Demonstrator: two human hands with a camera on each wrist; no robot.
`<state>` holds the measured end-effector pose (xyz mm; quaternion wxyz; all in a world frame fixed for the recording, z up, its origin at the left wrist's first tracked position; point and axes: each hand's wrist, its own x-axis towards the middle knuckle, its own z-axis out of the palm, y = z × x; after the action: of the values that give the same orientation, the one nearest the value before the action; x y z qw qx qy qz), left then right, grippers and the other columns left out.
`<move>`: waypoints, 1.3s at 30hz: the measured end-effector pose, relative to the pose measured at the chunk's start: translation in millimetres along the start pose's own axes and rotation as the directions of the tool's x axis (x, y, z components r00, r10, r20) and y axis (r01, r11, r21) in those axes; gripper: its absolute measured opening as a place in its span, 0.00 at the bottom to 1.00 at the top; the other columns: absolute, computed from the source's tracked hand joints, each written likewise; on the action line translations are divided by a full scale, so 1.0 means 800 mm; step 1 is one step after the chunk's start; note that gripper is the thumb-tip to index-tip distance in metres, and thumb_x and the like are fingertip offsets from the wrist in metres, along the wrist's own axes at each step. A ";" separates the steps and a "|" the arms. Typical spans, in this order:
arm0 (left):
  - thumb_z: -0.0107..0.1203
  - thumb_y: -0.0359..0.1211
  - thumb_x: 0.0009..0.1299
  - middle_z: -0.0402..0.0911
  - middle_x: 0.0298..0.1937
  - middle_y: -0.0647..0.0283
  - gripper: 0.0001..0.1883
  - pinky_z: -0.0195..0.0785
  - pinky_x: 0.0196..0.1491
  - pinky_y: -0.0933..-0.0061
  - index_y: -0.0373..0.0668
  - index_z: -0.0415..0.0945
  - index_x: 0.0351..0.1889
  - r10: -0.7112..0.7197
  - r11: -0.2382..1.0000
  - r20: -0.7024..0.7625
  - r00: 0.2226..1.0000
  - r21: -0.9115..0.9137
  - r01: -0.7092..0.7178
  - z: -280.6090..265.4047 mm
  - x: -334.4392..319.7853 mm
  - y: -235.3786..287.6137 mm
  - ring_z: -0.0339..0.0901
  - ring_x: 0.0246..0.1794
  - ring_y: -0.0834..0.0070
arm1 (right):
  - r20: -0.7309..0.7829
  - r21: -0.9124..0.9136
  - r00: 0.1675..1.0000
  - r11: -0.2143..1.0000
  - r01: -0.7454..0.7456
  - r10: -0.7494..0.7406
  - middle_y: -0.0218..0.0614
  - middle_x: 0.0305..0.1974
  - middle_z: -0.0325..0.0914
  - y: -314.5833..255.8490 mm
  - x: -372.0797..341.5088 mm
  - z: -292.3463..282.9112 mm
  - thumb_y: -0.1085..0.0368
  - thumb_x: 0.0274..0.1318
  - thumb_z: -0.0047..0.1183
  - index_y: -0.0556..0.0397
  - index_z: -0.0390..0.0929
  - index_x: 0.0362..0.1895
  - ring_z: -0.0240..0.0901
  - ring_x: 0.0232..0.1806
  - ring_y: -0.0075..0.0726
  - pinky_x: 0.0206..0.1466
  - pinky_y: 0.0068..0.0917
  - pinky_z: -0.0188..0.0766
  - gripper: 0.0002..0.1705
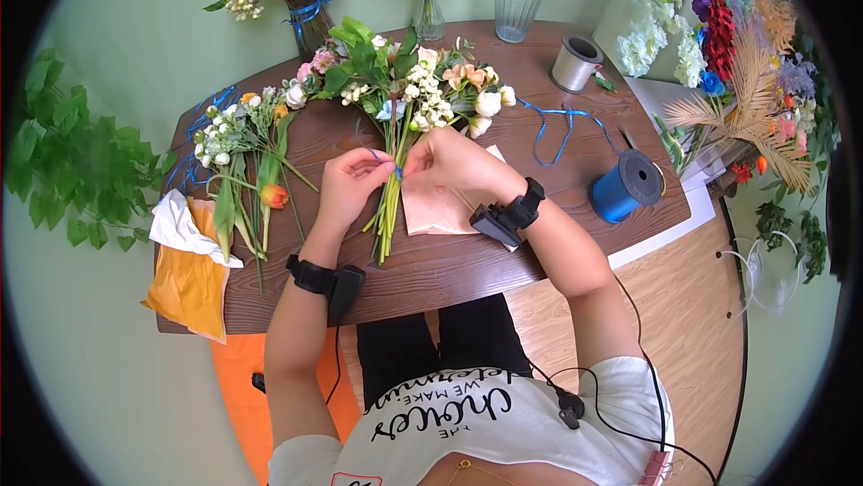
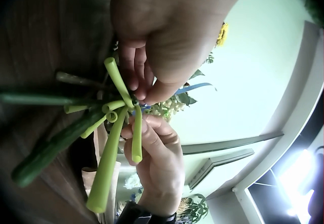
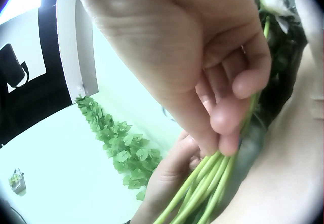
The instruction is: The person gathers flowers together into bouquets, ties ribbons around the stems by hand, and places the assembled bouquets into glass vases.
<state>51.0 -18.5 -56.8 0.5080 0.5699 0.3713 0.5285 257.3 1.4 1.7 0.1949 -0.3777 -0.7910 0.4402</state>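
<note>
A bouquet (image 1: 426, 95) of pink, peach and white flowers lies on the table, its green stems (image 1: 388, 216) gathered and pointing toward the person. A thin blue ribbon (image 1: 398, 172) is wrapped around the stems. From the left side, my left hand (image 1: 349, 185) pinches the ribbon between thumb and fingertips, and a blue end (image 2: 195, 88) sticks out beside it in the left wrist view. My right hand (image 1: 457, 164) pinches at the ribbon from the other side, fingers curled close against the stems. The fingertips partly hide the binding in both wrist views.
Loose flowers (image 1: 238, 140) and an orange tulip (image 1: 273, 196) lie at the left, near a yellow packet (image 1: 187, 279). A blue ribbon spool (image 1: 623, 187) and a silver spool (image 1: 575, 63) stand at the right. At the back are a glass vase (image 1: 518, 2) and tied bouquets.
</note>
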 end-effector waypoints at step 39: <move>0.60 0.18 0.55 0.82 0.34 0.61 0.07 0.73 0.29 0.82 0.36 0.80 0.31 0.432 0.746 0.023 0.901 0.553 -0.372 0.016 -0.008 0.021 0.79 0.30 0.78 | -0.216 0.152 0.966 0.973 0.177 -0.142 0.33 0.18 0.76 0.016 0.016 0.031 0.69 0.58 0.50 0.55 0.82 0.39 0.70 0.18 0.22 0.23 0.24 0.65 0.09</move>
<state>60.5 -30.7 -41.1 0.1783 0.7277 0.4009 0.5273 238.4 1.8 -23.1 0.3411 -0.3379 -0.7543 0.4478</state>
